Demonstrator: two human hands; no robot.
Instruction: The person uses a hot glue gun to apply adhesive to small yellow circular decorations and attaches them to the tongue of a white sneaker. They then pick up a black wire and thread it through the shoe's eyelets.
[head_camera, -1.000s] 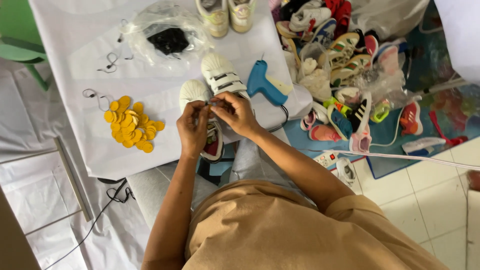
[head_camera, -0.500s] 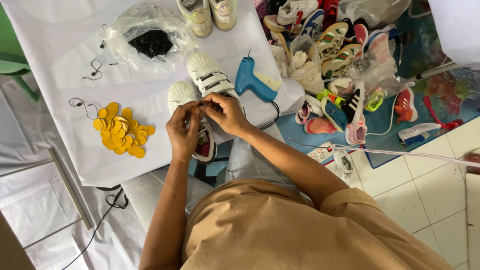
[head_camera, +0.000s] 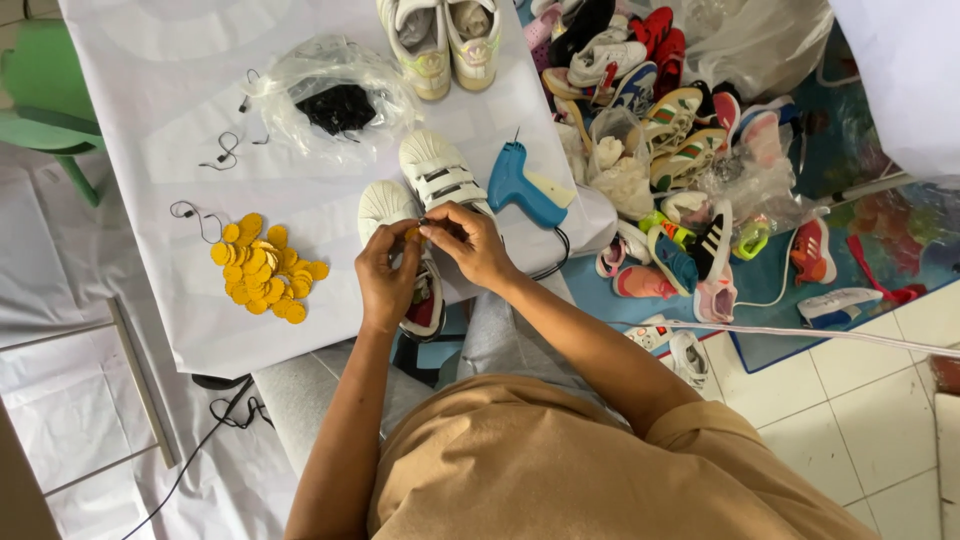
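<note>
Head camera, looking straight down at a person seated at a table draped in white cloth. The left hand and the right hand meet over a white shoe, fingertips pinched together on a small yellow disc held just above the shoe's upper. Both hands are closed in a fine pinch; a thin dark thread may run between the fingertips, but it is too small to tell.

Just beyond the fingertips lies a second white shoe with straps. To the right of the fingers, near them, rests one blue glue gun, its cord trailing off the table edge. To the left of the fingers, well apart, sits one pile of yellow discs, too many and too overlapped to count. Farther beyond the fingers are one clear bag of dark parts, three loose dark loops, and one more pair of pale shoes. On the floor to the right is a heap of colourful shoes, uncounted.

Risks, as a judgement: the tiny disc could slip from so light a pinch and drop into the lap or onto the floor, and the glue gun's tip, if hot, lies close enough to burn a wrist.
</note>
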